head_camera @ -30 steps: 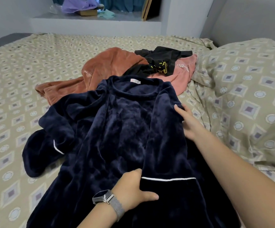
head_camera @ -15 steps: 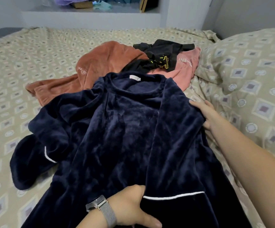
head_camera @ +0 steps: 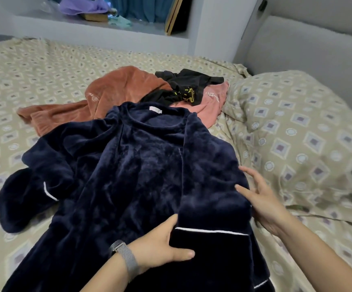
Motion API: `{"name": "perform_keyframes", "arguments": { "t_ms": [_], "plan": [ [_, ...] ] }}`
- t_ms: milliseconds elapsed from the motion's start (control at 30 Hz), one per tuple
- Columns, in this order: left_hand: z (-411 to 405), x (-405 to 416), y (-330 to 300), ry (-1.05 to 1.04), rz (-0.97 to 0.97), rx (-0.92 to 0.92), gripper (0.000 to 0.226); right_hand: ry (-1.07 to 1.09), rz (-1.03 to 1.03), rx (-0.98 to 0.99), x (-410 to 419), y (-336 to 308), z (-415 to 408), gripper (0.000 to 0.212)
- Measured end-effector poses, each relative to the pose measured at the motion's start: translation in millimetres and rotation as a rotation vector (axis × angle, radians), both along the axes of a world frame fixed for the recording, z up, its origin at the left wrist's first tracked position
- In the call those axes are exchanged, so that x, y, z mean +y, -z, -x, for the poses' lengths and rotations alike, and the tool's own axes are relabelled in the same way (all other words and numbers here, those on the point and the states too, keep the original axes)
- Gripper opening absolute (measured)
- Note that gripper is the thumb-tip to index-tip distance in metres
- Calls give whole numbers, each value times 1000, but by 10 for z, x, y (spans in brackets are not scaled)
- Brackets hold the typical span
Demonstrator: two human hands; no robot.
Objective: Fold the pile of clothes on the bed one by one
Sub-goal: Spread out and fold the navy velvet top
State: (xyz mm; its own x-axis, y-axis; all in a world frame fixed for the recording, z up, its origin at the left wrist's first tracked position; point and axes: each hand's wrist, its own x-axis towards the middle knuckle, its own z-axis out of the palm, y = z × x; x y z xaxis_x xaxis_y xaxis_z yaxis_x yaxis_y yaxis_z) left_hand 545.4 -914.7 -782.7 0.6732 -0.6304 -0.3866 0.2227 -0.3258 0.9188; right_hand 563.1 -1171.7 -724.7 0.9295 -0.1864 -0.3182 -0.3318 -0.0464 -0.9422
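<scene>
- Bed (head_camera: 44,66): patterned sheet; carries all the clothes.
- Navy top (head_camera: 133,169): the garment being folded, spread in the middle of the bed with its collar toward the far side. Its left sleeve lies crumpled to the left of the body; its right sleeve (head_camera: 210,186) is laid back over the body, white-piped cuff nearest the person.
- Rust garment (head_camera: 116,95): behind the navy top, partly under its collar, not yet folded.
- Black garment (head_camera: 183,87): behind the navy top, lying on the rust and pink items.
- Left hand (head_camera: 160,243): on the navy top, fingers and thumb gripping the cuff edge of the folded sleeve.
- Pink garment (head_camera: 213,100): behind the navy top, at its right shoulder.
- Right hand (head_camera: 263,199): released, fingers spread, touching the right edge of the navy top.
- Pillow (head_camera: 297,133): right of the navy top.
- Risk: the plush cloth looks thick and springy; if either hand lifts early, the sleeve may slide off and the fold come out uneven. The crumpled left sleeve could bunch underneath.
</scene>
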Motion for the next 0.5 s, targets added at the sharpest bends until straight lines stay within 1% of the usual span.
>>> {"name": "perform_keyframes", "arguments": {
  "t_ms": [33, 67, 100, 167, 200, 233, 267, 300, 333, 367, 400, 433, 467, 500],
  "plan": [
    [44, -47, -4, -13, 14, 58, 66, 51, 2, -7, -36, -18, 99, 42],
    [93, -91, -20, -18, 16, 119, 64, 53, 4, 22, -28, -20, 217, 37],
    [135, -130, 11, -10, 23, 148, 66, 5, 13, 64, 3, 19, 360, 39],
    [212, -191, 42, 10, 15, 174, 79, -103, 114, 130, 61, 180, 611, 59],
    [248, -191, 34, 11, 2, 192, 81, -129, 175, 120, 104, 215, 720, 67],
    [286, -181, 13, 2, -20, 216, 86, -138, 234, 63, 146, 235, 804, 70],
    [303, -166, 6, -13, -37, 247, 88, -119, 341, 7, 160, 255, 847, 70],
    [319, -149, -39, -28, -41, 275, 84, -89, 460, -51, 145, 300, 861, 67],
    [315, -119, -72, -67, -48, 275, 73, -91, 614, -76, 150, 303, 870, 64],
    [297, -69, -129, -116, -60, 267, 61, -153, 798, -70, 161, 322, 863, 60],
    [269, -8, -175, -188, -67, 256, 51, -262, 950, 22, 199, 295, 853, 60],
    [226, 81, -220, -281, -70, 226, 43, -362, 1033, 141, 198, 301, 809, 76],
    [158, 203, -234, -396, -70, 174, 35, -400, 1051, 218, 181, 287, 744, 100],
    [77, 356, -255, -532, -85, 87, 27, -367, 1022, 240, 162, 282, 649, 112]
  ]
}}
